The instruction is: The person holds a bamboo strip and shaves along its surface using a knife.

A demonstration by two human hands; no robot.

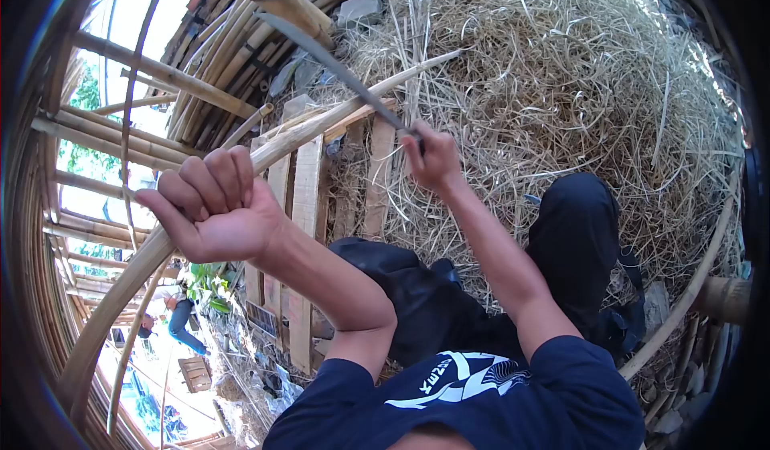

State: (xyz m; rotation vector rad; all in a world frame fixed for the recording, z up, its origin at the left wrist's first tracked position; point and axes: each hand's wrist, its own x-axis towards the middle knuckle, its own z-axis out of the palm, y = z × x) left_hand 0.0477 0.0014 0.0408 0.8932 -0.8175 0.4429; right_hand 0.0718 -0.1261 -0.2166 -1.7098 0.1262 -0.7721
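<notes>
My left hand (222, 209) is wrapped round a long, pale wooden or bamboo pole (301, 131), which runs from the lower left up to a tapered tip at the upper middle. In my right hand (433, 159) is the handle of a long machete (335, 66), its handle mostly hidden by my fingers. The dark blade points up and left and crosses the pole a little below its pointed end. Whether the edge touches the pole or passes above it, I cannot tell.
Shavings (561, 105) cover the ground ahead and to the right. Wooden slats (305, 185) lie beneath the pole. Bamboo poles (224, 73) are stacked at the upper left, beside a bamboo frame (168, 73). Another person (181, 322) is far off at the lower left.
</notes>
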